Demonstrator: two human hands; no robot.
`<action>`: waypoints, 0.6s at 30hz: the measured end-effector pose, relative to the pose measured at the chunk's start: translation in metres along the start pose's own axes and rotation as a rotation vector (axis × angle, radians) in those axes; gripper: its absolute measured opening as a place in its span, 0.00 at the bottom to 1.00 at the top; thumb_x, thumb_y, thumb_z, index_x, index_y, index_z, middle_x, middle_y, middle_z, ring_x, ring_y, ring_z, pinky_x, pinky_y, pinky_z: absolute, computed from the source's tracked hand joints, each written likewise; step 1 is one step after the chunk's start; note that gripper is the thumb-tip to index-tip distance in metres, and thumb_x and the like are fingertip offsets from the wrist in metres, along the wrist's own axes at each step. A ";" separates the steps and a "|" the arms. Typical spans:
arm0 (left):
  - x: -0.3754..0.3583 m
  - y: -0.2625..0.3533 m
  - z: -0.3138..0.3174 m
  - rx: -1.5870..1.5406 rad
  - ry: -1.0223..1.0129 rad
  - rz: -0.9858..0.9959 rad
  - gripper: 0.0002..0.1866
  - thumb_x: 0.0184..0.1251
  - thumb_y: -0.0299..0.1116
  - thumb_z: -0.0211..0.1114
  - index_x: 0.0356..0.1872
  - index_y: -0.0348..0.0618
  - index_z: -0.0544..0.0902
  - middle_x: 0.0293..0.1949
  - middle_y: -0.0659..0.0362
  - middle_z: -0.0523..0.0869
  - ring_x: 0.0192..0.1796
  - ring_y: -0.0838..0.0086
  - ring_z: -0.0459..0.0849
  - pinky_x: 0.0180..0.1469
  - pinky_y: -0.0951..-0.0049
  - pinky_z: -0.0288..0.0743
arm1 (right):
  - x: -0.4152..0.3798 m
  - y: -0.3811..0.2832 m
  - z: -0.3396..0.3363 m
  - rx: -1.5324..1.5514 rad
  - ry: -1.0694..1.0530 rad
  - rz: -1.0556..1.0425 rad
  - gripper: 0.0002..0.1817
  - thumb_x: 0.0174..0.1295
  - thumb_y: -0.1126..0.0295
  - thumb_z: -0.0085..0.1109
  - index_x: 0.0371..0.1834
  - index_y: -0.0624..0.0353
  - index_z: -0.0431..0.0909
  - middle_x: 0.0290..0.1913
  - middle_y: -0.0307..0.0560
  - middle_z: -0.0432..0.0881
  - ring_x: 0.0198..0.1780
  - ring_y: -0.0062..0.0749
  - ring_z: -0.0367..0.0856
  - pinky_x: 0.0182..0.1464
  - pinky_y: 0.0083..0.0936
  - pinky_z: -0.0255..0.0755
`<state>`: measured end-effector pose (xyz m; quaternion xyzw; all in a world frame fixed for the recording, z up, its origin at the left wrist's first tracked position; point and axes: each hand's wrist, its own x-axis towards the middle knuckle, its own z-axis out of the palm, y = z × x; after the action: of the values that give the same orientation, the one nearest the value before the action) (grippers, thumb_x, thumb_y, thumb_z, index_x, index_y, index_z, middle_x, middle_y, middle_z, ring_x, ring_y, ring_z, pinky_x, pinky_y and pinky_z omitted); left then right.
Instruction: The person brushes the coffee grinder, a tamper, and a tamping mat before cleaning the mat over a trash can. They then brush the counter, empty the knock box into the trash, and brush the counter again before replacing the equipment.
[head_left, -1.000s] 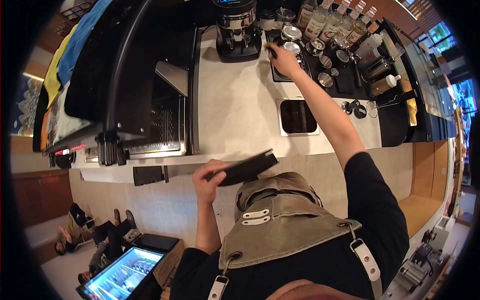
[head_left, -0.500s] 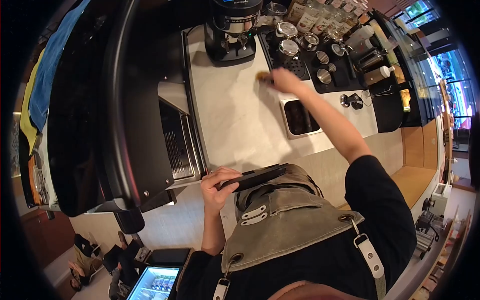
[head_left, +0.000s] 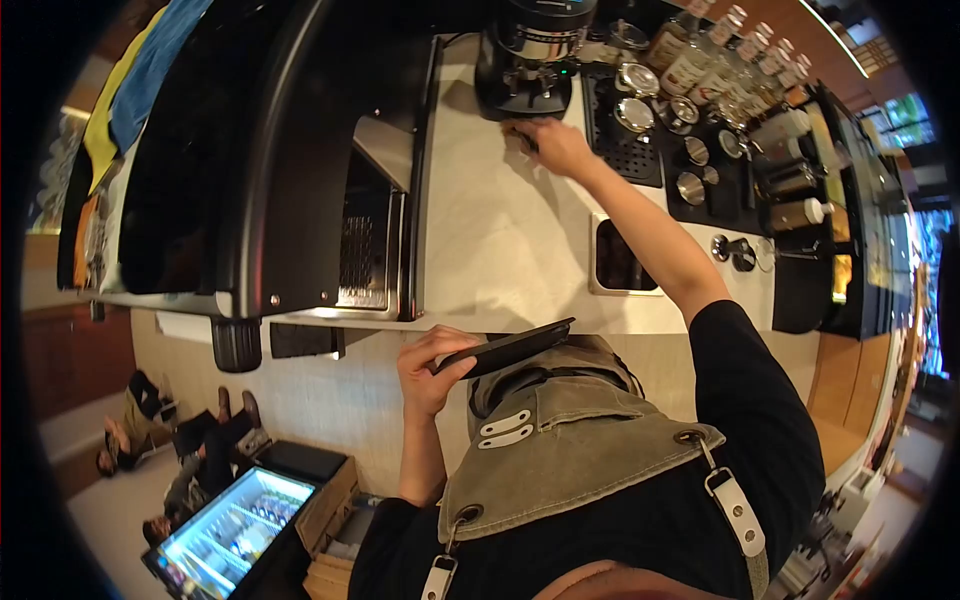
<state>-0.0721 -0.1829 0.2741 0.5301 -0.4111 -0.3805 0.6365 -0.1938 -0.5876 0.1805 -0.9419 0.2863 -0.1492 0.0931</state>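
My right hand [head_left: 562,148] reaches across the pale counter [head_left: 490,215] to the foot of the black coffee grinder [head_left: 525,85]. It is closed on a small brush [head_left: 514,130] with tan bristles, held low over the counter; the fingers cover most of its handle. Near the counter's front edge, my left hand [head_left: 428,365] grips a flat black slab [head_left: 520,346] by one end. This slab is seen nearly edge-on in front of my apron [head_left: 570,430], thumb on the near side and fingers on the far side.
A black espresso machine [head_left: 240,170] stands at the left. Under my right forearm a steel-rimmed bin [head_left: 612,262] is set into the counter. Metal pitchers [head_left: 634,115], syrup bottles [head_left: 690,70] and a black mat [head_left: 720,190] lie at the right. People [head_left: 215,430] sit beyond, lower left.
My right hand has moved the brush up closer to the grinder's base. My left hand keeps its grip on the black slab, now slightly more tilted. The camera view has turned.
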 end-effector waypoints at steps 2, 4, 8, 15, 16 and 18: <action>-0.018 0.003 0.009 0.038 0.087 -0.031 0.13 0.51 0.16 0.75 0.40 0.33 0.90 0.39 0.49 0.92 0.44 0.61 0.89 0.49 0.66 0.81 | -0.011 -0.016 0.020 -0.086 0.008 0.013 0.17 0.66 0.61 0.61 0.57 0.44 0.84 0.47 0.52 0.89 0.47 0.49 0.89 0.43 0.46 0.84; -0.035 0.003 0.019 0.087 0.154 -0.019 0.14 0.50 0.15 0.74 0.40 0.33 0.90 0.39 0.49 0.92 0.44 0.61 0.89 0.49 0.66 0.81 | -0.022 -0.043 -0.023 0.024 -0.265 -0.071 0.16 0.65 0.57 0.62 0.53 0.47 0.86 0.44 0.53 0.90 0.45 0.52 0.89 0.43 0.48 0.83; -0.059 0.006 0.052 0.129 0.299 -0.047 0.15 0.47 0.14 0.73 0.40 0.32 0.90 0.39 0.48 0.92 0.43 0.60 0.89 0.50 0.66 0.81 | 0.011 -0.044 -0.048 0.236 -0.382 -0.174 0.18 0.65 0.52 0.61 0.45 0.53 0.89 0.39 0.60 0.89 0.43 0.58 0.89 0.47 0.51 0.84; -0.096 0.013 0.111 0.202 0.471 -0.033 0.16 0.46 0.14 0.71 0.40 0.31 0.90 0.39 0.47 0.92 0.44 0.58 0.90 0.51 0.64 0.82 | 0.137 -0.047 0.046 -0.012 -0.035 -0.094 0.13 0.67 0.66 0.58 0.40 0.64 0.89 0.42 0.62 0.90 0.46 0.56 0.92 0.47 0.47 0.86; -0.102 0.012 0.118 0.198 0.519 -0.031 0.16 0.46 0.13 0.70 0.40 0.30 0.90 0.39 0.47 0.92 0.44 0.58 0.89 0.51 0.64 0.82 | 0.138 -0.051 0.044 -0.023 -0.126 -0.039 0.12 0.64 0.71 0.57 0.41 0.62 0.89 0.45 0.61 0.90 0.47 0.55 0.92 0.46 0.45 0.86; -0.118 0.017 0.130 0.220 0.586 -0.067 0.16 0.46 0.13 0.70 0.40 0.30 0.90 0.39 0.46 0.92 0.44 0.58 0.89 0.50 0.65 0.82 | 0.116 -0.052 0.062 0.011 0.015 -0.153 0.11 0.64 0.67 0.59 0.36 0.61 0.88 0.40 0.58 0.90 0.41 0.52 0.92 0.40 0.44 0.86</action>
<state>-0.2352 -0.1188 0.2898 0.6961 -0.2311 -0.1854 0.6540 -0.0548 -0.6054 0.1624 -0.9594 0.2131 -0.1644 0.0846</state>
